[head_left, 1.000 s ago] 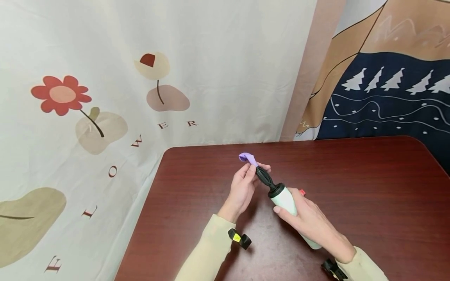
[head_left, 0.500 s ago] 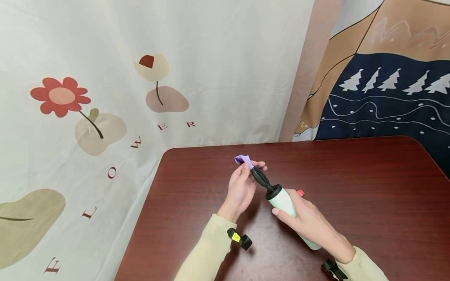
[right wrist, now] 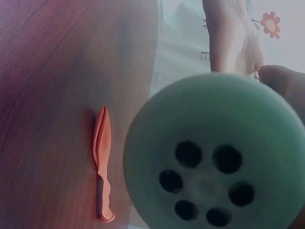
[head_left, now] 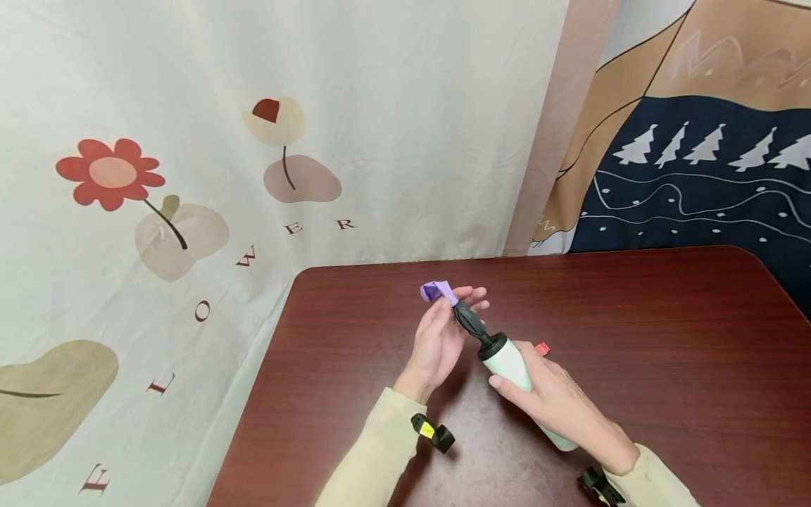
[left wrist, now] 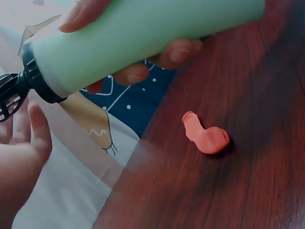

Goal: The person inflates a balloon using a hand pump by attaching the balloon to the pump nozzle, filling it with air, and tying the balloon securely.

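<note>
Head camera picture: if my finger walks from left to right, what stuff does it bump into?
Red printed flower → cream printed flower → purple balloon → black nozzle → pale green cylinder → white printed trees.

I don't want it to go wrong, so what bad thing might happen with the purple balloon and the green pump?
The purple balloon might slip off the black tip, since it covers only the far end, where the left hand pinches it. And the right hand, gripping the green pump, might knock the orange-red balloon lying loose on the table nearby.
</note>
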The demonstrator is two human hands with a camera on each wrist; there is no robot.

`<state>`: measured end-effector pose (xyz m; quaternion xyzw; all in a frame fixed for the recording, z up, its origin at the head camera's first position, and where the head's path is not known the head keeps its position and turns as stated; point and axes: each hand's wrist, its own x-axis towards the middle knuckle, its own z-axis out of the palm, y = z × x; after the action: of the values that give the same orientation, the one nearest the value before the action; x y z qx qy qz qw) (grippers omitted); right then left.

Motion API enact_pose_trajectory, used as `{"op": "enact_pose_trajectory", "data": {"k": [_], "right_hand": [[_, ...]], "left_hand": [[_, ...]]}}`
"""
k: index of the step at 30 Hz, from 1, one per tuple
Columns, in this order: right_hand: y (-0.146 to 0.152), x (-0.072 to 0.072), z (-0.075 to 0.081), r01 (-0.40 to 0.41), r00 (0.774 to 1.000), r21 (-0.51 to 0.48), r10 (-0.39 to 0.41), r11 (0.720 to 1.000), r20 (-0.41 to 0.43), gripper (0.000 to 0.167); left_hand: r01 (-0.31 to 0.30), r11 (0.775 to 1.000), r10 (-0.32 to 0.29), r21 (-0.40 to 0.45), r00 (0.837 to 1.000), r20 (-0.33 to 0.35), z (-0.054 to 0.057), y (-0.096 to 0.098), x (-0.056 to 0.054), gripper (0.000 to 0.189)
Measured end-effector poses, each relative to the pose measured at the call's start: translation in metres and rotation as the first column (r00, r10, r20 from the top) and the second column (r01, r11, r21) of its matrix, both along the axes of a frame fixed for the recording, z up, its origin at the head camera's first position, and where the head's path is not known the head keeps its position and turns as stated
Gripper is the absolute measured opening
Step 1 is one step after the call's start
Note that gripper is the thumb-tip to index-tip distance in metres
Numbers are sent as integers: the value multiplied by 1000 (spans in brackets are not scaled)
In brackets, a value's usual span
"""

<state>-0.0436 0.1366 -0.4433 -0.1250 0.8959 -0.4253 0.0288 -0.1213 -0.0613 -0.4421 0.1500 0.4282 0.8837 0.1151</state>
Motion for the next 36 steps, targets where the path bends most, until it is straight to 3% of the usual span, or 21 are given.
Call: {"op": "enact_pose_trajectory", "data": {"k": [4, 7, 12, 15, 19, 22, 24, 26, 29, 31, 36], "right_hand": [[0, 0, 1, -3, 1000, -3, 3, 1000, 17, 57], [-1, -1, 1, -4, 999, 0, 4, 1000, 32, 57], [-2, -3, 2, 1, 999, 2, -1, 1000, 47, 58], [-2, -4, 3, -2, 999, -3, 2, 1000, 40, 59], [-2, -5, 4, -3, 999, -9, 4, 1000, 53, 59], [-3, -5, 3, -11, 996, -16, 12, 1000, 84, 61], [-3, -5, 2, -28, 995, -30, 31, 999, 97, 63], [-3, -5, 1, -54, 993, -53, 59, 997, 102, 63], [-3, -6, -1, -111, 990, -98, 119, 989, 77, 64], [-2, -7, -2, -159, 981, -147, 173, 976, 92, 64], [-2, -6, -3, -207, 929, -307, 285, 929, 236, 68]], "left_hand": [[8, 1000, -9, 26, 1000, 26, 2, 2, 2, 20], [7, 997, -14, 82, 996, 88, 2, 6, 3, 23], [31, 976, -73, 218, 980, 185, 4, 11, 5, 33], [32, 967, -82, 252, 978, 194, 5, 13, 4, 37], [10, 973, -54, 231, 981, 186, 5, 14, 4, 37], [-44, 981, 6, 189, 980, 196, 3, 16, 4, 33], [-114, 982, 80, 151, 973, 216, 2, 19, 4, 31], [-216, 971, 187, 98, 952, 242, 0, 23, 2, 31], [-357, 934, 337, 20, 897, 285, -4, 25, -2, 29], [-413, 910, 398, -10, 870, 292, -5, 24, -4, 29], [-454, 891, 444, -22, 859, 253, -4, 17, -14, 29]]}}
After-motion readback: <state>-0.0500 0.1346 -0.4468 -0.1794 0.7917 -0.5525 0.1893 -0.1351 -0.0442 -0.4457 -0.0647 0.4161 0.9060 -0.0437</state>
